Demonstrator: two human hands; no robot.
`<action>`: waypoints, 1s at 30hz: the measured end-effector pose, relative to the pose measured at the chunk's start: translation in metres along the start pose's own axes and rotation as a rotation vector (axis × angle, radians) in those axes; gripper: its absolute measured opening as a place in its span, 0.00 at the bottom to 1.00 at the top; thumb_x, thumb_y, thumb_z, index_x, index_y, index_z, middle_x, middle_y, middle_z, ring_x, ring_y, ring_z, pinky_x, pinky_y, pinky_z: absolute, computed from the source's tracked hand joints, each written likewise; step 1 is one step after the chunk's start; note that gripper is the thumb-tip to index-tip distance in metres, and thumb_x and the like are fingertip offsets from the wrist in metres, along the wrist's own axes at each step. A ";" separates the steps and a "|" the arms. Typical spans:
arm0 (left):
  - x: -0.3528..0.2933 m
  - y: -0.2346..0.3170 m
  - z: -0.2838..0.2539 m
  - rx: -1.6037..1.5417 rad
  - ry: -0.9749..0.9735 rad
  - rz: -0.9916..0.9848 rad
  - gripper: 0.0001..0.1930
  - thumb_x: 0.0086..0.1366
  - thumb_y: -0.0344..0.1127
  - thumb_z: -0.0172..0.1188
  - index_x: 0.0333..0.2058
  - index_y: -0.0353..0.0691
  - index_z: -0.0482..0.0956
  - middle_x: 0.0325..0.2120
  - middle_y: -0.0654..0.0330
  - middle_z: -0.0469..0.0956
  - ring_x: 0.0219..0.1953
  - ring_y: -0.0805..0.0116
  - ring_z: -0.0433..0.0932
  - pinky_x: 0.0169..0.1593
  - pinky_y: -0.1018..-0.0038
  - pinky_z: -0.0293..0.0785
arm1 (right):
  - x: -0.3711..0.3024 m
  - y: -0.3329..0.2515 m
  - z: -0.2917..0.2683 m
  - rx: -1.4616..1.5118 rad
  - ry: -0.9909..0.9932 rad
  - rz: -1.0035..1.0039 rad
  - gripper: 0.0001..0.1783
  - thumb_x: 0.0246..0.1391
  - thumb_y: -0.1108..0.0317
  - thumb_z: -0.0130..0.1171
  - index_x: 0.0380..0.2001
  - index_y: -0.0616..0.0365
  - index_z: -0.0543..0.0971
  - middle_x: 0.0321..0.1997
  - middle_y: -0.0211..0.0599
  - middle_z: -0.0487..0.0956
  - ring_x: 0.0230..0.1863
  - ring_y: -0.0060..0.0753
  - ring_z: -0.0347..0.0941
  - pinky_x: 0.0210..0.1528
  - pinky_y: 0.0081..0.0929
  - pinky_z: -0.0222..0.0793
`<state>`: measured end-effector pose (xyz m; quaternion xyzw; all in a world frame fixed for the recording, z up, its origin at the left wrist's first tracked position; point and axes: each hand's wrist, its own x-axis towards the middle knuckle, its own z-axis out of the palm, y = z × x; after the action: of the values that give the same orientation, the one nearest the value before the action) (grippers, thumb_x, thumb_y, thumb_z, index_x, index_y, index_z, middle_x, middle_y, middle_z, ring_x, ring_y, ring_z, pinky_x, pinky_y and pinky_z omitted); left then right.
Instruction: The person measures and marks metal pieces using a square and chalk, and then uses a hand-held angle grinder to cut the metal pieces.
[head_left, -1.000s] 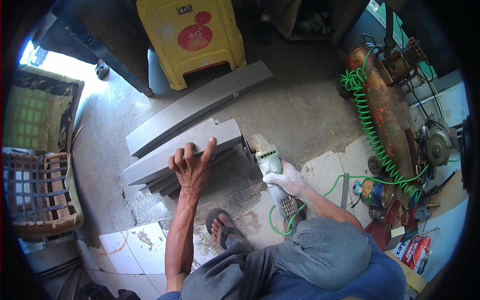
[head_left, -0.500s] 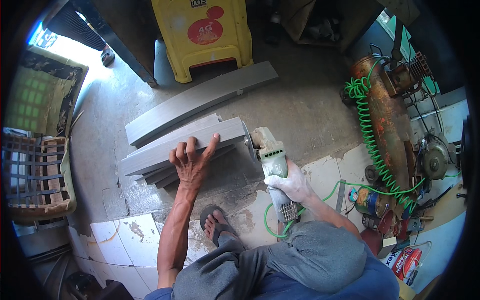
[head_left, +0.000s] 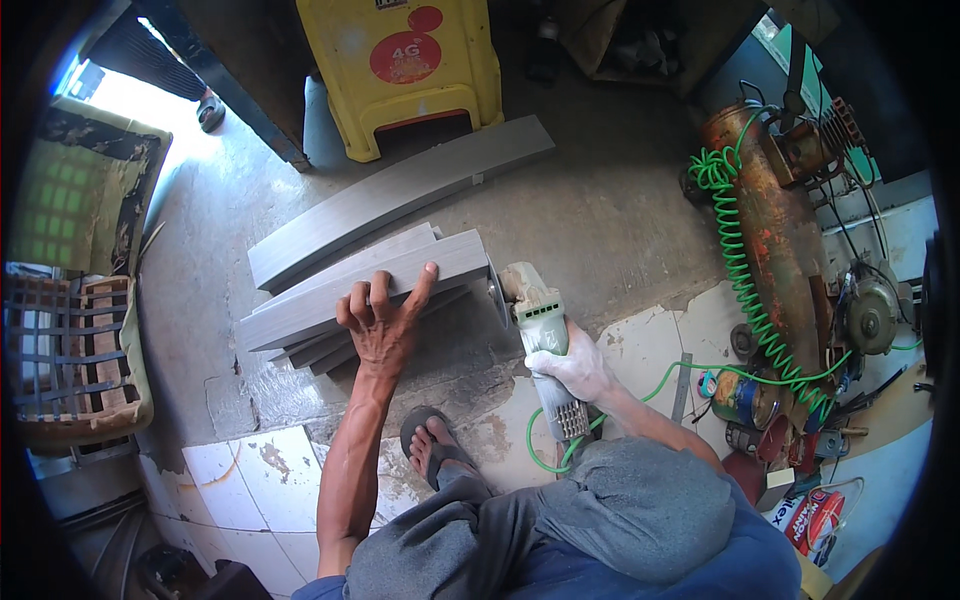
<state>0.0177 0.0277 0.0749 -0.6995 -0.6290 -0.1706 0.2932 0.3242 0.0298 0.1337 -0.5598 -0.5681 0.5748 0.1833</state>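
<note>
My right hand (head_left: 578, 366) is wrapped round the body of a dusty green-grey angle grinder (head_left: 543, 328), whose green cord trails from its rear end. The grinder's thin disc (head_left: 499, 298) stands edge-on at the right end of a grey rectangular metal tube (head_left: 430, 266); whether they touch I cannot tell. That tube rests on a small stack of similar pieces. My left hand (head_left: 383, 322) grips the tube from above near that end, its fingers curled over it and the index finger stretched along the top. Behind the stack lies a longer grey tube (head_left: 400, 195) on the concrete floor.
At the back stands a yellow plastic stand (head_left: 405, 80). To the right are a rusty air compressor tank (head_left: 765, 220), a coiled green hose (head_left: 735, 260) and cluttered cans and tools. A worn woven-strap frame (head_left: 70, 350) is at the left. Far left, another person's foot (head_left: 211, 113) shows.
The grinder and my right hand have shifted very slightly left and up. My left hand keeps its hold on the tube, and the whole view has moved a little.
</note>
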 end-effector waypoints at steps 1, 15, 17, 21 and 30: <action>0.000 -0.001 -0.001 0.000 0.000 0.004 0.35 0.63 0.34 0.67 0.64 0.82 0.72 0.54 0.62 0.59 0.61 0.56 0.57 0.62 0.52 0.52 | 0.000 -0.002 0.001 0.002 -0.012 0.017 0.41 0.46 0.50 0.73 0.58 0.66 0.73 0.47 0.49 0.83 0.49 0.42 0.81 0.55 0.38 0.76; 0.006 0.002 0.001 -0.028 0.041 -0.023 0.29 0.64 0.43 0.69 0.62 0.82 0.74 0.54 0.63 0.61 0.59 0.56 0.59 0.62 0.53 0.54 | 0.016 0.019 0.008 0.007 -0.011 0.045 0.34 0.48 0.53 0.72 0.52 0.66 0.76 0.44 0.47 0.83 0.47 0.42 0.81 0.53 0.37 0.76; 0.005 0.002 0.003 -0.030 0.040 -0.010 0.29 0.64 0.43 0.69 0.62 0.81 0.75 0.54 0.63 0.61 0.59 0.56 0.59 0.62 0.53 0.54 | 0.023 0.031 0.009 0.029 -0.019 0.060 0.34 0.47 0.53 0.72 0.51 0.66 0.76 0.44 0.47 0.83 0.47 0.42 0.81 0.53 0.37 0.76; 0.008 -0.010 -0.013 -0.129 -0.111 -0.004 0.36 0.57 0.46 0.76 0.64 0.73 0.75 0.56 0.60 0.62 0.61 0.54 0.60 0.64 0.53 0.53 | 0.033 0.067 0.019 0.046 -0.036 0.141 0.34 0.46 0.51 0.72 0.50 0.64 0.78 0.44 0.47 0.83 0.47 0.41 0.80 0.52 0.36 0.75; 0.056 -0.064 -0.055 -0.211 -0.487 -0.061 0.41 0.51 0.32 0.76 0.66 0.60 0.74 0.48 0.58 0.77 0.53 0.56 0.76 0.62 0.54 0.64 | 0.014 0.061 0.012 0.179 0.121 0.116 0.23 0.47 0.53 0.71 0.39 0.61 0.83 0.35 0.39 0.83 0.38 0.34 0.80 0.45 0.35 0.75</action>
<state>-0.0293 0.0391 0.1634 -0.7273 -0.6806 -0.0709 0.0535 0.3358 0.0185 0.0720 -0.6068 -0.4690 0.5980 0.2327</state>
